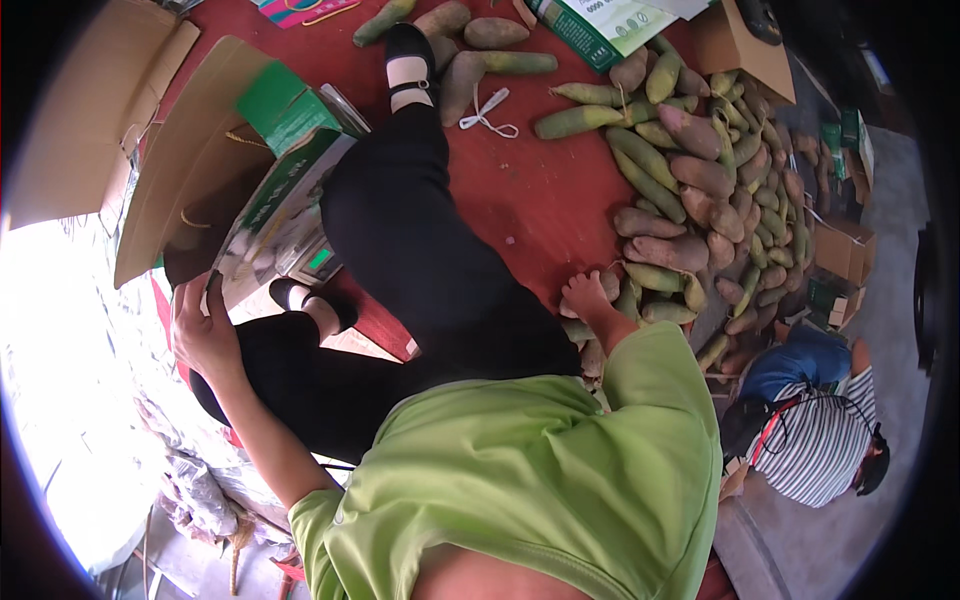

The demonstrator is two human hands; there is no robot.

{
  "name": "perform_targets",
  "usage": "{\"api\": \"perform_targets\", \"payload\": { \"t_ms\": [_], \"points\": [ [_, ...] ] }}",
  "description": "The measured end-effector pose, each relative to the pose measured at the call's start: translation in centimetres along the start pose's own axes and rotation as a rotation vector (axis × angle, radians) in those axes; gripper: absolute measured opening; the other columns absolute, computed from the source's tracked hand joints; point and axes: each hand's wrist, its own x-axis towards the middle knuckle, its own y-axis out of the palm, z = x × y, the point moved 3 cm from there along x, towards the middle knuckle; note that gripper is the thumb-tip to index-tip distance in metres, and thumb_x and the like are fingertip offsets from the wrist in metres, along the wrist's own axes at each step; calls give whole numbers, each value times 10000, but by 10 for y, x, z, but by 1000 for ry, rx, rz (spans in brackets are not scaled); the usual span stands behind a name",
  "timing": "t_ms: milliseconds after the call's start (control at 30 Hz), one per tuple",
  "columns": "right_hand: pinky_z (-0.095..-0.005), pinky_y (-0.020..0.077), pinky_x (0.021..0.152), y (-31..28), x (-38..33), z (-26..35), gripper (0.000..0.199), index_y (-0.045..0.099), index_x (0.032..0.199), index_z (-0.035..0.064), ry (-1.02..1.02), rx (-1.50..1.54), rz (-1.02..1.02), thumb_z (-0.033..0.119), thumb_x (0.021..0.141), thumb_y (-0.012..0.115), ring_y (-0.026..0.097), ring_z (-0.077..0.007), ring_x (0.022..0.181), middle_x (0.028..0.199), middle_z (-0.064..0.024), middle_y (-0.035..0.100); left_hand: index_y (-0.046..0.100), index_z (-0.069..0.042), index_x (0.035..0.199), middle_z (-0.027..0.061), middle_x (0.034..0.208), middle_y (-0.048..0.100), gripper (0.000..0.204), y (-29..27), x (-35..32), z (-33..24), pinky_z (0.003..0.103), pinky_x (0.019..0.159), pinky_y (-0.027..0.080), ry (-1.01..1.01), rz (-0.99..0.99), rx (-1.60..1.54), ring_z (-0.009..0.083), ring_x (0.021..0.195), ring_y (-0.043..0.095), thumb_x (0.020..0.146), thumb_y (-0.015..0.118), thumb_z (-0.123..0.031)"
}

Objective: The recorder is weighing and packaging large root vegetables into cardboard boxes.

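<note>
At the left, my left hand point(205, 330) pinches the near edge of an open cardboard carton point(270, 235) with green and white printed sides. The carton leans with its flaps up, beside a digital scale point(318, 262) that has a lit green display. My right hand point(588, 294) is at the near left edge of a large heap of radishes point(690, 180), some green, some pinkish-brown. Its fingers are curled down among them; what lies under them is hidden. Single radishes point(498, 33) lie apart on the red mat point(520, 190) near my shoe.
A white tie point(489, 114) lies on the mat. Printed cartons point(600, 30) stand beyond the heap, with a brown box point(845, 250) to its right. A person in a striped shirt point(815, 445) bends at the lower right. My legs stretch across the middle.
</note>
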Motion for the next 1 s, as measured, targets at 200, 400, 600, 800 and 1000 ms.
{"api": "perform_targets", "payload": {
  "t_ms": [200,400,600,800,1000],
  "points": [
    [-496,380,910,-29,-2,-11,517,513,1188,173,195,211,-36,217,707,696,471,-240,1146,1159,-55,530,670,-141,868,6,807,624,69,0,1,0,314,595,464,-18,5,-8,210,706,618,819,643,-181],
    [-414,431,927,-55,16,-58,679,469,1187,108,654,898,-484,210,598,790,506,-313,1113,1126,-136,542,665,-142,866,27,813,608,68,-7,3,-1,357,644,480,-55,54,-17,257,776,616,821,618,-159],
    [-359,439,914,-177,34,-94,759,411,1214,33,43,1629,-990,73,578,824,537,-231,1048,1113,-100,532,654,-136,850,17,806,591,79,-10,-2,2,367,695,480,-26,66,-28,242,818,601,775,630,-123],
    [-359,413,973,-417,-58,-72,713,399,1255,28,-325,1553,-1146,25,650,775,498,-202,1131,1192,-94,500,648,-145,813,7,770,569,51,-12,-5,3,354,688,475,20,49,-25,216,788,598,763,639,-147],
    [-345,435,956,-574,-100,10,681,451,1239,55,-872,1280,-1096,32,645,784,510,-186,1131,1216,-78,509,641,-142,803,6,761,559,38,-13,1,4,356,683,472,32,79,-62,216,780,594,766,635,-147]
  ]
}}
